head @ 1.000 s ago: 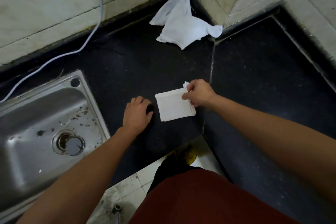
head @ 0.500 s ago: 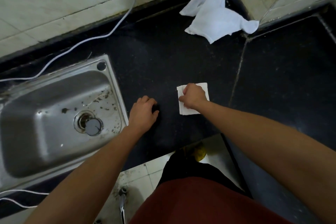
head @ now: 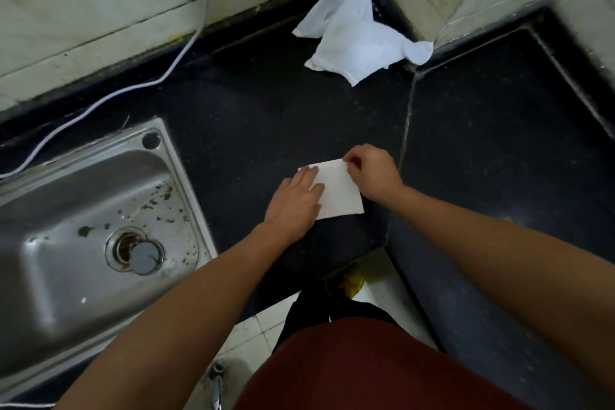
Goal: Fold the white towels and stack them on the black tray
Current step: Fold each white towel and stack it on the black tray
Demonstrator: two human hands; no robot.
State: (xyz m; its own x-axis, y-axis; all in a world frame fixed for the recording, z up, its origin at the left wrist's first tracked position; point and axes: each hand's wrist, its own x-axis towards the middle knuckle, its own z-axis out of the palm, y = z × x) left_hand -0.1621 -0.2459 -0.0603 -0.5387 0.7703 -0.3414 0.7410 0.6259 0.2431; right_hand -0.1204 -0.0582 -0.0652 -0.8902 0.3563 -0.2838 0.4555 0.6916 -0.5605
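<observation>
A small folded white towel (head: 339, 191) lies flat on the black countertop (head: 253, 116) near its front edge. My left hand (head: 294, 201) rests palm down on the towel's left part, fingers spread flat. My right hand (head: 372, 173) pinches the towel's far right corner between thumb and fingers. A second white towel (head: 357, 40) lies crumpled in the back corner against the tiled wall. No black tray is in view.
A steel sink (head: 90, 226) with a drain plug is set into the counter at the left. A white cable (head: 133, 86) runs along the back wall. A seam (head: 404, 140) splits the counter just right of the folded towel. Tiled floor shows below.
My left hand moved right from the bare counter onto the folded towel. My right hand shifted from pressing the towel's top to pinching its far right corner. The view swung left, then back right.
</observation>
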